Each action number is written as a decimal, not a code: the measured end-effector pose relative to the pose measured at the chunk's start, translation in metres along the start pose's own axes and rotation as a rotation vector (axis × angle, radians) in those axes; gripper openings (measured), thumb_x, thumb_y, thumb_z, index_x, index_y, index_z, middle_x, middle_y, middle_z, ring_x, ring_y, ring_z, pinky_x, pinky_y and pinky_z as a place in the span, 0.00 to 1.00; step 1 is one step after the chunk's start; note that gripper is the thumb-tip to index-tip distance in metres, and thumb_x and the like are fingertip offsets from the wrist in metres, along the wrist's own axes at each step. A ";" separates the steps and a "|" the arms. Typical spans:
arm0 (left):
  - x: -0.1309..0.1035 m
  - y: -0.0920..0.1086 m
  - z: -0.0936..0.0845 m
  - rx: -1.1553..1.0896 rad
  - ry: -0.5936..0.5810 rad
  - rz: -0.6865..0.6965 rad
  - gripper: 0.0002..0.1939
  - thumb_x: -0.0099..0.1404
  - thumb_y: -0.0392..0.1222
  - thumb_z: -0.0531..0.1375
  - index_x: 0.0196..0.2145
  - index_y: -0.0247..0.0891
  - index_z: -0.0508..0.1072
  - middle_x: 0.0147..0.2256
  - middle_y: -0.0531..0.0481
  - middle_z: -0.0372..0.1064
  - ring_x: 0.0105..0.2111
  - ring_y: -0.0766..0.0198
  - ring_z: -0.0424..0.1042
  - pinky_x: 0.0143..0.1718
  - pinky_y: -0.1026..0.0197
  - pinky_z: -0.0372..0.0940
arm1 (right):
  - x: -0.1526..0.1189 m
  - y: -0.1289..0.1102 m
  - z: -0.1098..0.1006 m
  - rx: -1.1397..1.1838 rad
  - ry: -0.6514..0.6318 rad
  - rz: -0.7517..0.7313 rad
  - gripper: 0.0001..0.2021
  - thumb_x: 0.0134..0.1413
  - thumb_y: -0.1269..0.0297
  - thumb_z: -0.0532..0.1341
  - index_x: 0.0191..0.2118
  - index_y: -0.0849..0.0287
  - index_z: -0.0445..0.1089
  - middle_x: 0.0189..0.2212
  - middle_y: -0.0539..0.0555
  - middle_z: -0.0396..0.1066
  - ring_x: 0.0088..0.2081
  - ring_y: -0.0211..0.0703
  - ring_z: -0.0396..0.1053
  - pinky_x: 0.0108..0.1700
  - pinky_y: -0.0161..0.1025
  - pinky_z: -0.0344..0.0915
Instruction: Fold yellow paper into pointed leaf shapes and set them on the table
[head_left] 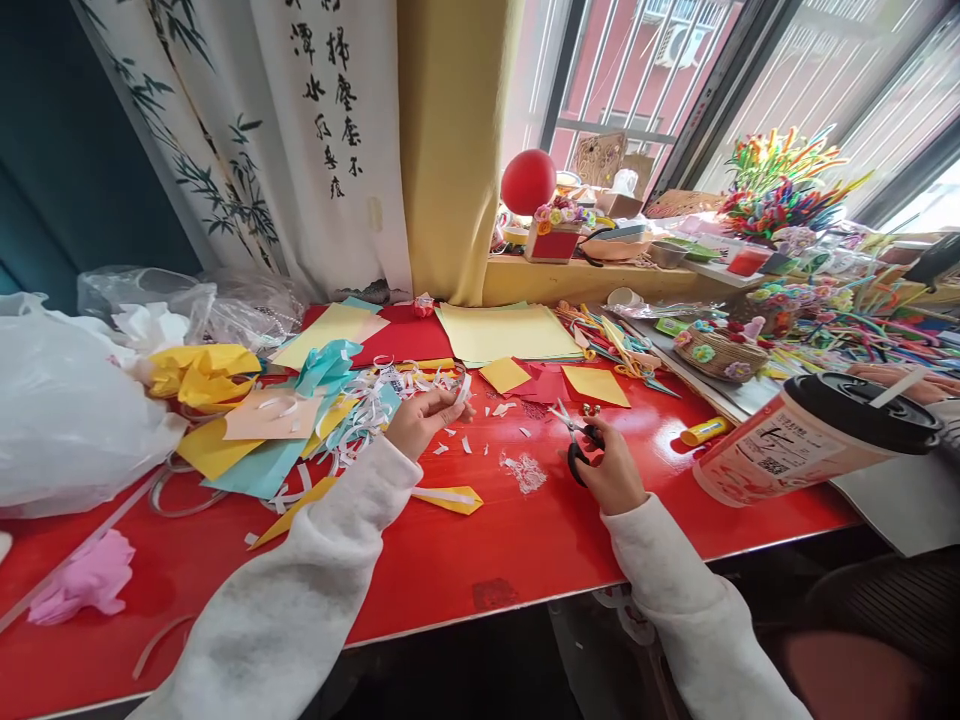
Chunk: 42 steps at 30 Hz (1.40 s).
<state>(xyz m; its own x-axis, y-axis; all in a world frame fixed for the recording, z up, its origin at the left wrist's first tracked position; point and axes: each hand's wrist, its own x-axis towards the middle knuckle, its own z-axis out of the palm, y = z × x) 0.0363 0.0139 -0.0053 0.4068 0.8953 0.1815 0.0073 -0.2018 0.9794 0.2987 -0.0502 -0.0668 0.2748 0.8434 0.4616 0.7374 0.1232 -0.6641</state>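
Note:
My right hand (611, 470) is closed around the black handles of a pair of scissors (574, 432), whose blades are parted and point up and to the left. My left hand (426, 420), fingers pinched, holds a thin white paper strip (463, 388) at its tips. Between the hands, small white paper scraps (466, 444) and a patch of fine white shreds (525, 474) lie on the red table (450, 580). A folded yellow paper piece (450, 499) with a white strip across it rests below my left hand. Beyond the scissors are yellow paper squares (596, 386).
A large cup with a black lid (817, 440) stands at the right beside a yellow tube (705, 432). Coloured papers and white shreds (274, 450) pile up at left, near a plastic bag (75, 410). Another person's hand (900, 378) shows behind the cup.

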 end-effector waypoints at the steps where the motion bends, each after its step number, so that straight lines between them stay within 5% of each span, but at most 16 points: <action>1: 0.000 -0.001 0.000 0.055 0.020 0.019 0.13 0.52 0.47 0.58 0.31 0.34 0.70 0.34 0.47 0.69 0.38 0.61 0.67 0.42 0.58 0.61 | 0.000 -0.002 0.001 0.009 0.004 -0.001 0.28 0.37 0.55 0.60 0.46 0.62 0.56 0.34 0.58 0.61 0.31 0.41 0.62 0.30 0.40 0.62; 9: -0.002 -0.002 0.005 0.065 0.053 0.018 0.27 0.49 0.43 0.60 0.46 0.40 0.59 0.32 0.53 0.62 0.29 0.69 0.67 0.34 0.62 0.64 | -0.007 -0.031 -0.004 0.178 -0.036 -0.057 0.23 0.39 0.59 0.61 0.44 0.56 0.56 0.28 0.50 0.61 0.30 0.38 0.61 0.37 0.41 0.60; 13: -0.005 0.001 0.010 0.002 0.018 0.026 0.19 0.47 0.42 0.61 0.37 0.38 0.61 0.30 0.54 0.62 0.31 0.67 0.68 0.34 0.63 0.65 | -0.012 -0.052 0.003 0.297 -0.142 -0.053 0.23 0.40 0.59 0.60 0.45 0.56 0.57 0.29 0.52 0.63 0.32 0.39 0.62 0.40 0.43 0.59; 19: -0.006 -0.003 0.010 0.027 -0.043 0.040 0.13 0.49 0.42 0.60 0.29 0.36 0.59 0.27 0.53 0.64 0.30 0.66 0.69 0.35 0.61 0.64 | -0.017 -0.081 0.015 0.566 -0.487 -0.060 0.22 0.44 0.56 0.57 0.47 0.57 0.56 0.33 0.54 0.62 0.32 0.38 0.62 0.35 0.38 0.60; 22: -0.006 -0.005 0.009 0.187 -0.027 0.076 0.09 0.52 0.41 0.57 0.31 0.37 0.61 0.30 0.51 0.63 0.32 0.64 0.68 0.33 0.60 0.65 | -0.014 -0.083 0.016 0.653 -0.511 -0.016 0.21 0.45 0.55 0.56 0.46 0.57 0.56 0.33 0.54 0.62 0.32 0.37 0.62 0.35 0.37 0.60; 26: -0.005 -0.007 0.005 0.599 0.138 0.303 0.09 0.51 0.37 0.57 0.34 0.40 0.66 0.45 0.46 0.53 0.45 0.58 0.59 0.42 0.55 0.61 | -0.009 -0.081 0.016 0.760 -0.478 0.055 0.19 0.45 0.54 0.56 0.43 0.57 0.58 0.30 0.52 0.60 0.30 0.36 0.61 0.35 0.37 0.60; 30: -0.004 -0.007 0.003 0.810 0.171 0.472 0.09 0.52 0.34 0.56 0.33 0.40 0.66 0.42 0.48 0.58 0.45 0.58 0.57 0.48 0.52 0.52 | -0.010 -0.082 0.017 0.750 -0.505 0.055 0.19 0.44 0.55 0.57 0.42 0.57 0.59 0.29 0.51 0.61 0.29 0.35 0.61 0.35 0.37 0.60; 42: -0.011 0.003 0.006 0.416 0.064 0.313 0.10 0.55 0.35 0.52 0.38 0.40 0.61 0.33 0.52 0.63 0.35 0.68 0.65 0.41 0.64 0.60 | -0.007 -0.083 0.008 0.558 -0.674 0.076 0.25 0.35 0.58 0.63 0.43 0.62 0.66 0.24 0.50 0.59 0.26 0.34 0.58 0.27 0.33 0.58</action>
<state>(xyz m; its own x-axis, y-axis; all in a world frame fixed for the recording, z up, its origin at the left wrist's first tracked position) 0.0374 0.0015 -0.0048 0.3908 0.7870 0.4774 0.2619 -0.5922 0.7620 0.2305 -0.0617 -0.0199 -0.2418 0.9673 0.0763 0.2737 0.1435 -0.9510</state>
